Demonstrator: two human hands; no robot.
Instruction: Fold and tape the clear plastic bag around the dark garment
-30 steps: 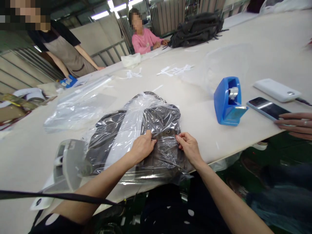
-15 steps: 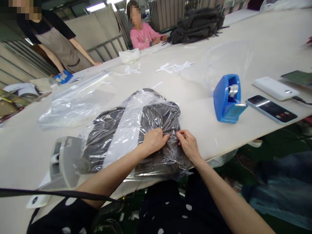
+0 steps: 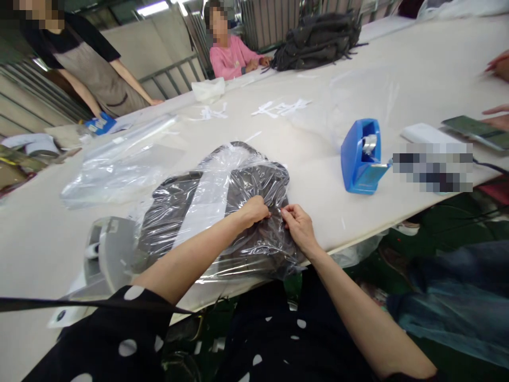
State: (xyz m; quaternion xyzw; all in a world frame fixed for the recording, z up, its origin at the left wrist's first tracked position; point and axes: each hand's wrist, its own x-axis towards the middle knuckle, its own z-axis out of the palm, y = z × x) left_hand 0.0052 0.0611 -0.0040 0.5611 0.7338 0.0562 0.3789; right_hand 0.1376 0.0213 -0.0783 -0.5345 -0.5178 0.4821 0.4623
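A dark folded garment with a white paper band lies at the table's front edge, wrapped in a clear plastic bag (image 3: 170, 212). My left hand (image 3: 255, 210) is closed on the bag's film over the right part of the bundle. Just right of it, my right hand (image 3: 298, 223) pinches the film at the bundle's right side, thumb against fingers. Wrinkles run through the plastic around both hands. The fingertips of my left hand are partly hidden.
A blue tape dispenser (image 3: 362, 156) stands to the right, a grey one (image 3: 109, 254) at left. Clear bags (image 3: 119, 172) lie at left, white paper strips (image 3: 282, 107) farther back. A black backpack (image 3: 318, 42) sits at the far edge. Two people are opposite; another person's hands (image 3: 499, 119) show at right.
My left hand has curled its thumb in and gathers the film more tightly. My right hand keeps its pinch. Another person's hands have come into view at the right edge.
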